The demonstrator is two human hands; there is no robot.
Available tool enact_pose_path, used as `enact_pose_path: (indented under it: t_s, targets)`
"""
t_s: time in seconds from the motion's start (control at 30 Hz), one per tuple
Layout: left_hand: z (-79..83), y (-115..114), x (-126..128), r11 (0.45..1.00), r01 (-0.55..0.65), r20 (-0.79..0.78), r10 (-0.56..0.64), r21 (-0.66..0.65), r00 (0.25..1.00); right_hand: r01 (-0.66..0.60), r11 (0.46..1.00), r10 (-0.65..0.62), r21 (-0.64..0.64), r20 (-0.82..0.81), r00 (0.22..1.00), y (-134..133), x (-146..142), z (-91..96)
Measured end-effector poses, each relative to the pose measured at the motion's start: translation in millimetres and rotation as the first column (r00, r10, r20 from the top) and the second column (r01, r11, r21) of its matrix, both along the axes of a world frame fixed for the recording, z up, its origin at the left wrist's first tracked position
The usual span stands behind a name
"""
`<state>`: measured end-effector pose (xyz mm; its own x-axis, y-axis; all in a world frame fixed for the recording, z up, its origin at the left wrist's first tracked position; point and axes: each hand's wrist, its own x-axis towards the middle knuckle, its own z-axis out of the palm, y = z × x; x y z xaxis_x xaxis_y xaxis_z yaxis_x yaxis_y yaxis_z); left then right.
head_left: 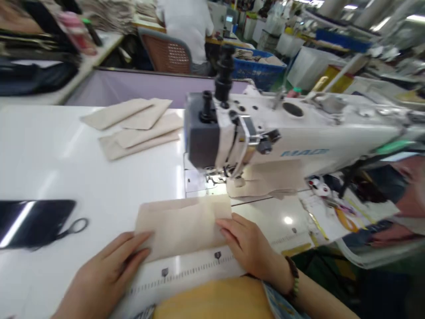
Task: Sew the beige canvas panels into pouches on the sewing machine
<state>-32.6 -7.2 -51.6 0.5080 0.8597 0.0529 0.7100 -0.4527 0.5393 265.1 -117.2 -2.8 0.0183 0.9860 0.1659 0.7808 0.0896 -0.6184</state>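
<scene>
A beige fabric piece (184, 228), looking folded or layered, lies flat on the white table just in front of the sewing machine (229, 133). My left hand (109, 270) pinches its left edge between thumb and fingers. At its right end, my right hand (249, 241) grips the edge the same way; a beaded bracelet is on that wrist. The far edge of the fabric is close to the presser foot (215, 178), short of the needle area. More beige pieces (272, 177) rest under the machine arm, to the right of the foot.
Several loose beige pieces (139, 124) lie at the table's back left. A dark phone-like slab (33, 223) and scissors (76, 226) are on the left. Small tools (332, 199) sit at right. Behind are a person (187, 31), a chair (166, 51) and a blue crate (259, 71).
</scene>
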Motion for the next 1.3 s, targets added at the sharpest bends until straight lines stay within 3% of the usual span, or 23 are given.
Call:
enact_pose_path:
  t_s: [0.1,0.2,0.33,0.67,1.3]
  targets:
    - [36.2,1,24,0.997,0.066,0.022,-0.067,0.045,0.998,0.018,0.999,-0.018,0.031,-0.005,1.000,0,1,-4.6]
    - [49.8,1,36,0.997,0.047,0.070,-0.051,0.057,0.996,0.030,0.996,-0.033,0.081,0.034,0.999,2,1,-7.4]
    - [49.2,-4,36,0.998,0.026,0.098,-0.030,0.049,0.995,0.041,0.995,-0.048,0.090,0.082,0.995,5,0,-6.4]
    - [40.6,2,43,0.983,0.030,0.078,-0.044,0.181,0.996,0.064,0.986,-0.095,0.155,0.197,0.976,7,1,-6.3]
    - [45.3,0,43,1.000,-0.024,0.065,0.025,-0.013,0.998,0.023,0.988,-0.067,0.156,0.285,0.956,17,2,-2.0]
